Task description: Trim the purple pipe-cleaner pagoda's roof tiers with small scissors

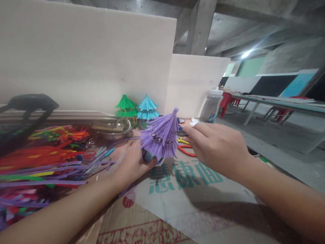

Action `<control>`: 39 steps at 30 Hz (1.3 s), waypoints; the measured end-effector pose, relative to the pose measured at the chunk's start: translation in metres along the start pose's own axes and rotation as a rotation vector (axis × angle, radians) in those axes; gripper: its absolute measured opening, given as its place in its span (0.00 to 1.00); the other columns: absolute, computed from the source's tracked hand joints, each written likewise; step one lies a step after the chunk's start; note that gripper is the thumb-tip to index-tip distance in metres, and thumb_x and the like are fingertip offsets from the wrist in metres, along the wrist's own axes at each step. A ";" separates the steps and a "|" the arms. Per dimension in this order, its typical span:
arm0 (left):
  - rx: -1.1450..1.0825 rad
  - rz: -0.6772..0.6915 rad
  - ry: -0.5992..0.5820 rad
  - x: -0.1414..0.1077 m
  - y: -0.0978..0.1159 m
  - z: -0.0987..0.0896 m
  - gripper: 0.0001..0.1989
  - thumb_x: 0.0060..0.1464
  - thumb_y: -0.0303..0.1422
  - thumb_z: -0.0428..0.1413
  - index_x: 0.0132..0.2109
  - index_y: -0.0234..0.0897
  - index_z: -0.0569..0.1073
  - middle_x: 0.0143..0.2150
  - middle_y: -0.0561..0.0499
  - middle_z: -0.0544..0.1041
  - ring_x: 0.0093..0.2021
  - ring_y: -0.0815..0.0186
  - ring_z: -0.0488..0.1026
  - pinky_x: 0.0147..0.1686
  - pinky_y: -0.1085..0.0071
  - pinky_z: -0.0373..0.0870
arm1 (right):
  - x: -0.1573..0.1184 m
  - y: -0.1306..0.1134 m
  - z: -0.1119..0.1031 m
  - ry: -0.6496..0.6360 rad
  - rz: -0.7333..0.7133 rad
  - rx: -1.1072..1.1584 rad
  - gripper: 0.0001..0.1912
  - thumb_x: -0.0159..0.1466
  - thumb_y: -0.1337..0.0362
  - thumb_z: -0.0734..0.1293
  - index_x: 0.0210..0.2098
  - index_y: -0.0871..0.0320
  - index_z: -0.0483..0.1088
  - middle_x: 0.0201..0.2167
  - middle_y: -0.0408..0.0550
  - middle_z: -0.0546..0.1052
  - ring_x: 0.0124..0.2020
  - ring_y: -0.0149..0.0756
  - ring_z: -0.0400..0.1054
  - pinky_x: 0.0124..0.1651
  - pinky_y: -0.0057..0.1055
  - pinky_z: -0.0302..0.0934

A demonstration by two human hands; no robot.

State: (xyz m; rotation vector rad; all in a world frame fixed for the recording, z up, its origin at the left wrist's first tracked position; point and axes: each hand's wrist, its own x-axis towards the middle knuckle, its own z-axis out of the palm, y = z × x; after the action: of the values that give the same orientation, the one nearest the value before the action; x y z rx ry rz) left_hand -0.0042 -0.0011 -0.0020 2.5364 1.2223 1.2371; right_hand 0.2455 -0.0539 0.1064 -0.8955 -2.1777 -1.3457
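Note:
A purple pipe-cleaner pagoda (162,134) with two tiers of roof is tilted in front of me. My left hand (134,161) grips its base from the lower left, and the roof fringe hides part of the fingers. On the other side, my right hand (215,142) is pinched around a thin grey pointed tool (179,133), whose tip touches or nearly touches the roof's right edge; most of it is hidden by the fingers. A dark beaded-looking band shows between the two tiers. Behind stand a green pagoda (125,107) and a light blue pagoda (147,107).
Loose coloured pipe cleaners (38,159) cover the left side, beside pens (101,157) and a metal bowl (111,130). Orange-handled pliers or scissors (187,151) lie behind my right hand. A clear bottle (212,105) stands before white panels (88,57). Printed cardboard (182,203) covers the table.

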 end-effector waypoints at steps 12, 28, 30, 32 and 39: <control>0.053 -0.003 -0.027 -0.001 0.002 -0.003 0.25 0.57 0.40 0.58 0.59 0.37 0.64 0.57 0.38 0.73 0.60 0.45 0.69 0.59 0.46 0.65 | -0.002 -0.001 0.000 -0.037 0.021 -0.013 0.12 0.71 0.63 0.61 0.43 0.62 0.75 0.32 0.47 0.79 0.30 0.36 0.69 0.32 0.35 0.50; 0.057 0.002 -0.030 -0.001 0.002 -0.004 0.24 0.57 0.39 0.57 0.58 0.36 0.65 0.57 0.37 0.73 0.61 0.44 0.68 0.59 0.45 0.65 | -0.002 0.002 0.001 -0.029 0.008 0.050 0.14 0.71 0.68 0.58 0.35 0.60 0.74 0.25 0.45 0.75 0.27 0.35 0.66 0.29 0.34 0.46; 0.046 0.016 -0.030 -0.001 0.002 -0.004 0.24 0.57 0.39 0.57 0.59 0.37 0.64 0.57 0.38 0.72 0.61 0.45 0.68 0.59 0.46 0.65 | -0.001 0.002 0.000 -0.019 0.009 0.057 0.14 0.72 0.67 0.58 0.36 0.60 0.74 0.26 0.45 0.76 0.27 0.35 0.67 0.29 0.34 0.47; 0.044 0.022 -0.033 -0.001 0.002 -0.004 0.24 0.58 0.38 0.57 0.59 0.38 0.64 0.58 0.39 0.72 0.61 0.47 0.67 0.60 0.47 0.65 | 0.000 0.002 -0.003 -0.004 0.016 0.066 0.13 0.71 0.64 0.59 0.38 0.60 0.75 0.29 0.46 0.78 0.29 0.35 0.68 0.30 0.34 0.49; 0.031 0.005 -0.020 0.000 0.001 -0.003 0.25 0.56 0.37 0.59 0.59 0.38 0.64 0.58 0.39 0.72 0.62 0.47 0.67 0.60 0.49 0.65 | 0.000 -0.001 -0.005 -0.039 0.011 0.050 0.12 0.71 0.64 0.60 0.36 0.60 0.74 0.28 0.46 0.76 0.29 0.37 0.69 0.30 0.34 0.50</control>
State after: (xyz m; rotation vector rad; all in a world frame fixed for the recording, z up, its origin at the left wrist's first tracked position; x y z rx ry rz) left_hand -0.0056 -0.0028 0.0000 2.5691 1.2413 1.1997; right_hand 0.2454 -0.0587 0.1078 -0.9212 -2.2224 -1.2736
